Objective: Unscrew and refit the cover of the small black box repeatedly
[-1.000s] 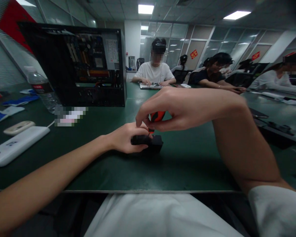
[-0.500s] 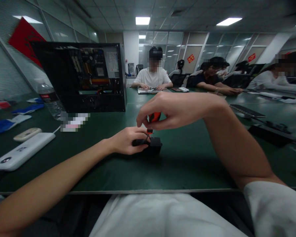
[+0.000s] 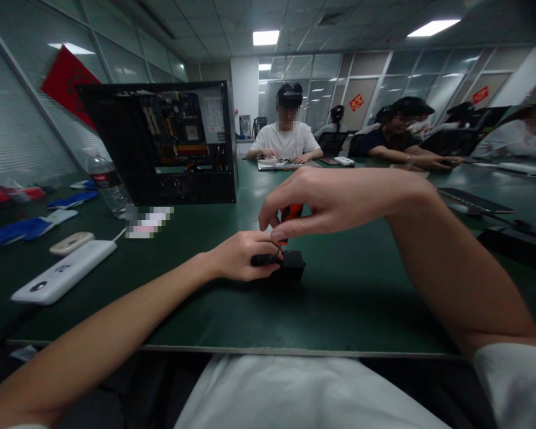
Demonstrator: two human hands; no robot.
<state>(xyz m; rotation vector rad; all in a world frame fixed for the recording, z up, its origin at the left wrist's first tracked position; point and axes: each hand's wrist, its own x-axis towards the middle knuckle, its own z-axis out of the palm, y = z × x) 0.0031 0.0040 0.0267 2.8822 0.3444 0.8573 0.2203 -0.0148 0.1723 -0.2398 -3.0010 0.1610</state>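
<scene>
On the green worktop (image 3: 339,310), in front of the open computer case (image 3: 170,143), the left hand (image 3: 243,256) pins a small, rigid, seemingly light black box (image 3: 288,266) by its sides while the right hand (image 3: 335,199) pinches a red-handled screwdriver (image 3: 289,214) upright above it.

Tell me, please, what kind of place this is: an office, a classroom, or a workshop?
Probably an office-like room used for electronics work. An open computer case stands on a long green table, other people sit along it, and glass partitions and ceiling light panels run behind.
</scene>
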